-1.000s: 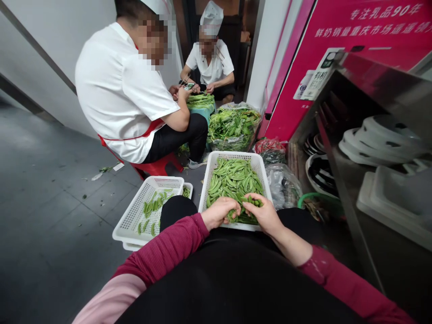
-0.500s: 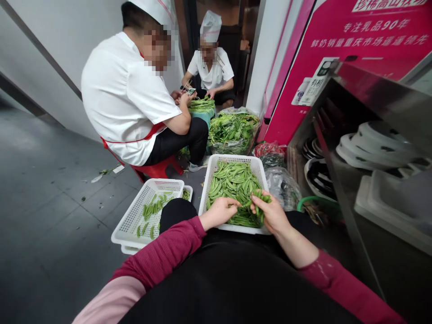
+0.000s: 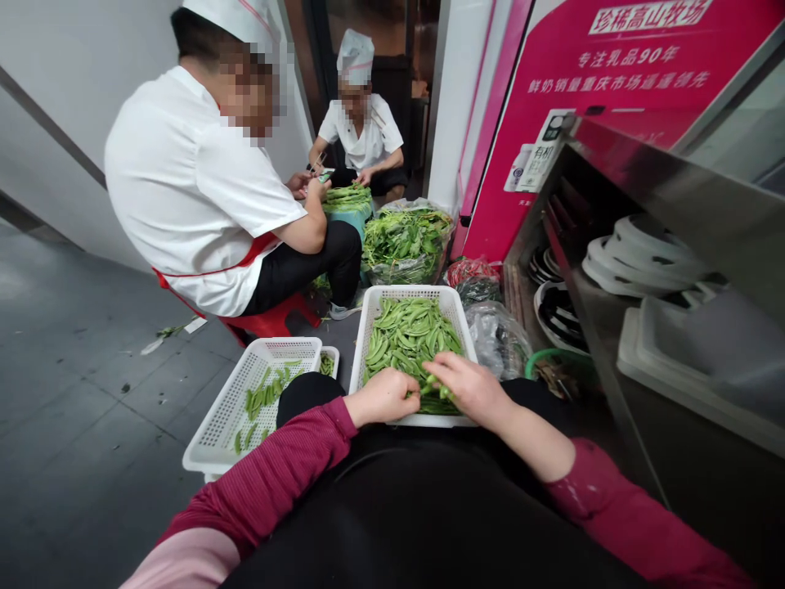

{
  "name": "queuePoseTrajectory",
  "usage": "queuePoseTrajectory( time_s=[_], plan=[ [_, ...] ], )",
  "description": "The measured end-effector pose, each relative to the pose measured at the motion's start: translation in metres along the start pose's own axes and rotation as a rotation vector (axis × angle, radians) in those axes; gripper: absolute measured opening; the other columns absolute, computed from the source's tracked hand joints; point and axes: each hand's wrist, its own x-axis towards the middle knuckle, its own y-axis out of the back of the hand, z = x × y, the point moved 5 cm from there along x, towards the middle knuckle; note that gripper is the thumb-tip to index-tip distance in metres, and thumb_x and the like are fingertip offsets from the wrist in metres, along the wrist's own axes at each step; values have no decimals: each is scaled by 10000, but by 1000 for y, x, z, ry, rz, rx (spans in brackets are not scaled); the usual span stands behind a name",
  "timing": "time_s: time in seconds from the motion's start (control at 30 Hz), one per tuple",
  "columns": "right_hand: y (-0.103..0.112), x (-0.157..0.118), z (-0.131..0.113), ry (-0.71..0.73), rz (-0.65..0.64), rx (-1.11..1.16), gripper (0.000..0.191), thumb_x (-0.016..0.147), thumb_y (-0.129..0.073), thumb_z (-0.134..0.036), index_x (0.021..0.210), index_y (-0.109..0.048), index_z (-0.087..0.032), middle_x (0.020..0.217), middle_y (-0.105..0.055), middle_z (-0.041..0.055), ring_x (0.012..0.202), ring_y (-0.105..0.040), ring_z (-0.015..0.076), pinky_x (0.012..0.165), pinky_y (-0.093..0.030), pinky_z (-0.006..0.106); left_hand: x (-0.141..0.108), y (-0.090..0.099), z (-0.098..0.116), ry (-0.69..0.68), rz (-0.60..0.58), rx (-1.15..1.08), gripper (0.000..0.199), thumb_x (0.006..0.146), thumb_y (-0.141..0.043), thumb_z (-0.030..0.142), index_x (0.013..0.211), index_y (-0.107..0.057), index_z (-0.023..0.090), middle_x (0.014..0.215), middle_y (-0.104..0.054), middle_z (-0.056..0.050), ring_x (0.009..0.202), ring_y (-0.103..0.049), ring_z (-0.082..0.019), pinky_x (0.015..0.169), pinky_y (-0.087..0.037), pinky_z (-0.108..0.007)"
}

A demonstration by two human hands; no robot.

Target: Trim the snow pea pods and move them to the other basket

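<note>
A white perforated basket [image 3: 464, 315] full of green pea pods [image 3: 410, 331] rests in front of me, at my lap. Over its near edge, my right hand [image 3: 475, 391] is closed around several pea pods, which poke out beyond the fingers. Just left of it, almost touching, my left hand [image 3: 383, 397] is closed with the fingertips pinched together; whatever they hold is hidden. Beside my left knee, a second white basket [image 3: 212, 421] has a small number of pods [image 3: 265, 393] scattered in it. Part of another white container [image 3: 331, 360] with pods shows behind that one.
Two people in white, one on a red stool [image 3: 270, 321], sit ahead over green stalks [image 3: 347, 197]. A bag of leafy greens [image 3: 408, 241] stands beyond my basket. Clear plastic bags [image 3: 496, 339], a green-rimmed basin [image 3: 561, 356] and a metal shelf [image 3: 613, 327] with white dishes are at right.
My right hand has moved left and turned knuckles-up, closer to my left hand. The left fingers have curled in more. The whole view has shifted slightly.
</note>
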Motion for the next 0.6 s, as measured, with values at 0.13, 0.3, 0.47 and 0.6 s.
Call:
queuePoseTrajectory(
  time_s=[0.13,0.3,0.47,0.6],
  plan=[
    [-14,0,-4,-45,-162,22,158,768,-472,-191,869,-590,-218,889,-544,44,739,-540,145,612,-423,242,4,7,9,18,112,113,202,701,-420,204,569,-569,165,593,-543,-28,564,-454,-109,588,-333,-209],
    [-33,-11,32,-728,244,964,172,691,-589,-344,748,-539,-190,587,-477,-25,460,-454,97,381,-351,210,21,6,6,168,366,-62,245,740,-384,213,585,-564,154,607,-546,-23,593,-464,-103,614,-348,-206],
    [20,-55,116,-894,904,1677,251,620,-684,-329,713,-492,-196,598,-494,-57,404,-389,35,317,-290,147,45,-3,-19,343,292,-284,200,702,-396,195,598,-557,137,579,-524,1,573,-458,-93,581,-369,-195],
    [82,-96,175,-718,1257,1760,239,632,-687,-276,717,-475,-206,625,-507,-85,433,-427,21,350,-340,124,99,12,-12,417,151,-525,230,734,-382,276,716,-561,131,618,-520,-8,489,-423,-76,429,-335,-171]
  ],
)
